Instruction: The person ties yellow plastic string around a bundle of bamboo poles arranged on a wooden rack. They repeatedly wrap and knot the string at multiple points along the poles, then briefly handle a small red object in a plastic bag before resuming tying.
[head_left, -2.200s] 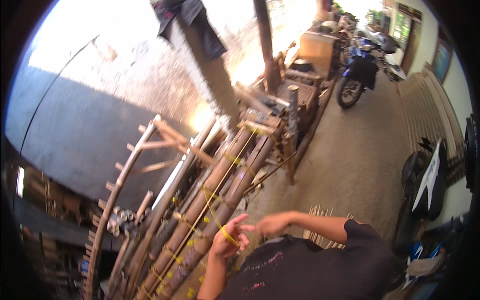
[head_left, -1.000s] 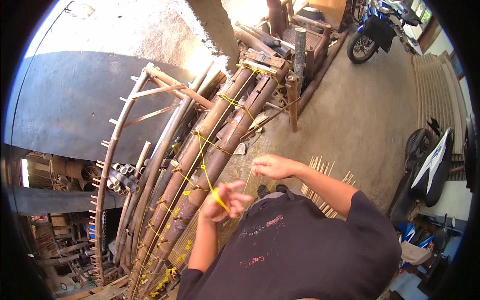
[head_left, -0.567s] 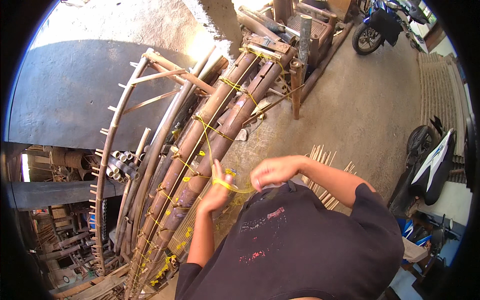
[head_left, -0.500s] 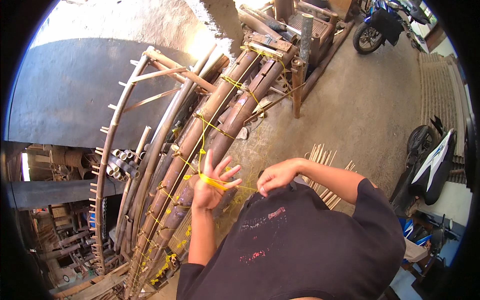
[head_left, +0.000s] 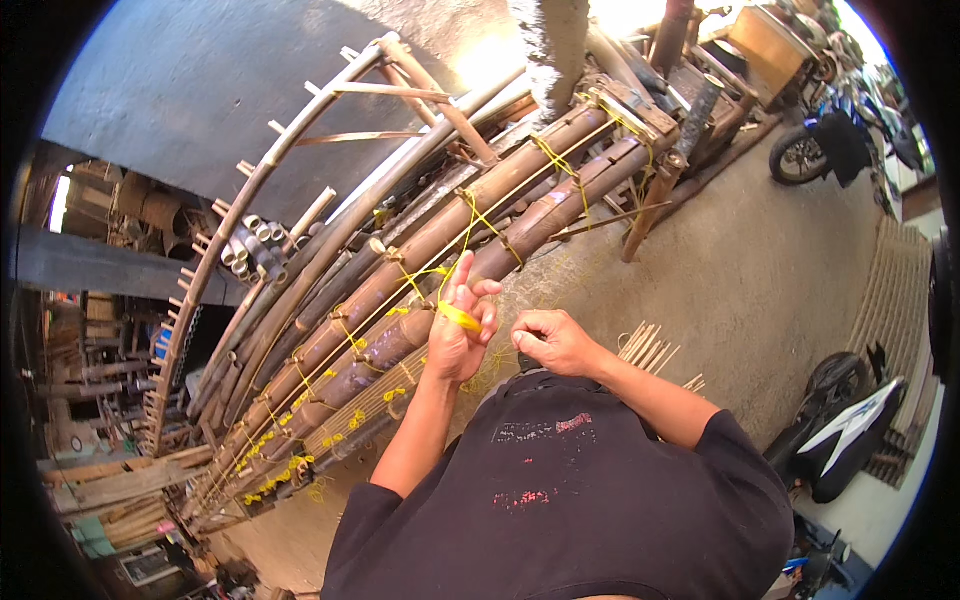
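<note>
The left hand was at the right side of the paired bamboo poles, fingers loosely spread, yellow cord looped round it with a strand running to the poles. Farther right of them, the right hand pressed thumb against forefinger; I could not tell whether it pinched cord. A brown post crowded the poles' far end, a pegged curved pole flanked their left, pale sticks their right

Concrete floor: blue motorcycle standing on it. Two bamboo poles: yellow cord strung across.
</note>
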